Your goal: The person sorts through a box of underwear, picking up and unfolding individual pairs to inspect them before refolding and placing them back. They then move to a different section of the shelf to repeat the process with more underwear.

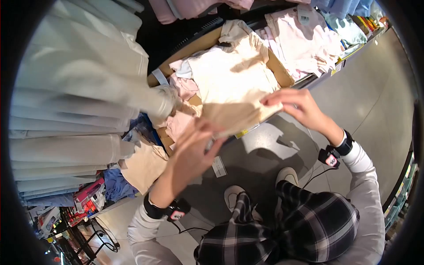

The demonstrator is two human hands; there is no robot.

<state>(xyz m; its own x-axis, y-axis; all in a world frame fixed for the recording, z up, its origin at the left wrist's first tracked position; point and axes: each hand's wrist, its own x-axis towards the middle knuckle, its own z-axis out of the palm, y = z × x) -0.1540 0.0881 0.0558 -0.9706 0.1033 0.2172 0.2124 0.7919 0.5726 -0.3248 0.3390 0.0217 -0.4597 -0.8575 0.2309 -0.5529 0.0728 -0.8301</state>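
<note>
1. A plaid shirt (309, 225) is seen at the bottom of the frame.
2. At centre, over a cardboard box (278, 66), a beige garment (234, 112) is pinched at opposite edges by the left hand (194, 145) and right hand (296, 106), seemingly to keep it spread.

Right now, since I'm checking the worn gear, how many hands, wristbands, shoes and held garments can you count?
Hands: 2, left hand and right hand
Wristbands: 2, left wristband and right wristband
Shoes: 2, left shoe and right shoe
Held garments: 1, beige garment
Total: 7
</note>
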